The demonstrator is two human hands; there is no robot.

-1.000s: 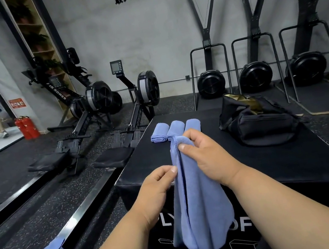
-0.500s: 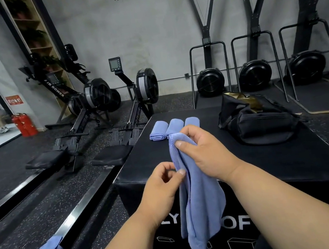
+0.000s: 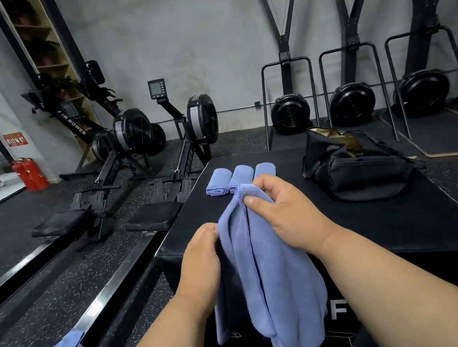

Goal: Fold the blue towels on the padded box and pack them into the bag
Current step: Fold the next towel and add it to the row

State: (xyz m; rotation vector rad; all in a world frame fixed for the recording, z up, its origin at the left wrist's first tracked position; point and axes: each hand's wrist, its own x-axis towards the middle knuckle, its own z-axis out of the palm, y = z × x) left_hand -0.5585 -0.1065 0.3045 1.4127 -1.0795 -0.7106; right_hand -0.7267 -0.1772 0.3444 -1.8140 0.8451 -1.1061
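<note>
Left hand now closed on blue towel, hanging in long folds

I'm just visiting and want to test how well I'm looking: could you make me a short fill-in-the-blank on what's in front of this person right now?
1. The number of rolled towels lying side by side on the padded box is ____.
2. The towel in hand is pinched at its top by the ____ hand.
3. The bag on the box is coloured ____.
4. The left hand grips the held towel's ____ edge.

Missing words: three; right; black; left
</note>
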